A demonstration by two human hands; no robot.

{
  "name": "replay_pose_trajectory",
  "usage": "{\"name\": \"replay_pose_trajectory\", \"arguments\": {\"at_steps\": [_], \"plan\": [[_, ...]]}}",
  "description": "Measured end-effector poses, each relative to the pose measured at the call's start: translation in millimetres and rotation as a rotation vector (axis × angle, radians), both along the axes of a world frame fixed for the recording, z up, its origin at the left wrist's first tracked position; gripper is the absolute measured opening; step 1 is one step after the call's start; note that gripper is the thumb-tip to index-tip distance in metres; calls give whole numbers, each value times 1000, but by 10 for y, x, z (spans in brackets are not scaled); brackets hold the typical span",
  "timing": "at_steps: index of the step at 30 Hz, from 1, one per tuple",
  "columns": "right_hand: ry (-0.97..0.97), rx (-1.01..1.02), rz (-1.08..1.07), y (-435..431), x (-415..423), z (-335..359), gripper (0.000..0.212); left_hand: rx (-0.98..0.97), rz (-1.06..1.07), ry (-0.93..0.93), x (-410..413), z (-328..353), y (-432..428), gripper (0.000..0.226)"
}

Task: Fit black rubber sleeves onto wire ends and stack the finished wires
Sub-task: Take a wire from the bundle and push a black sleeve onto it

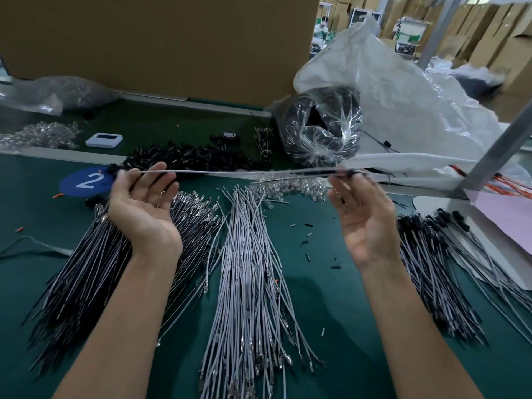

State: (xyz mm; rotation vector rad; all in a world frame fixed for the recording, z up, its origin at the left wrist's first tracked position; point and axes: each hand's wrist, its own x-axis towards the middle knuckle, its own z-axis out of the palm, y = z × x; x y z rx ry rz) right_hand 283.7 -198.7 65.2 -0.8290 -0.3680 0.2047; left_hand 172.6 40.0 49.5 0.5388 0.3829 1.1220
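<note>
Spanning both hands above the worktop [331,298], one grey wire [244,171] is held level and taut over the far half.

- Left hand [141,203]: palm up. The grip pinches the wire's left end between thumb and fingertips, just beside a black sleeve [112,169] on that end.
- Right hand [365,217]: palm up. The grip pinches the right end, where another dark piece shows; blur hides whether it is fully seated.
- Handling, by judgement: very light, thin and limp, so it sags unless held at both ends. The insulation looks smooth, so it is best pinched close behind each sleeve, never by the small bendable metal tip.
- Stock on the worktop:
  - loose sleeves [187,159] heaped toward the far edge
  - bare grey wires [247,254] in the centre, running to the near edge
  - sleeved stack [431,254] toward the right edge
  - dark wires [80,269] toward the left edge
</note>
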Motion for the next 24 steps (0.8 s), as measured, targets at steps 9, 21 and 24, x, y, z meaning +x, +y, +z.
{"name": "replay_pose_trajectory", "arguments": {"at_steps": [9, 21, 24], "plan": [[227, 373, 271, -105, 46, 26, 12, 273, -206, 168, 45, 2, -174, 28], [-420, -796, -21, 406, -279, -245, 28, 659, -674, 418, 205, -148, -623, 23], [-504, -858, -99, 401, -263, -284, 26, 671, -639, 392, 213, -159, -627, 22]]}}
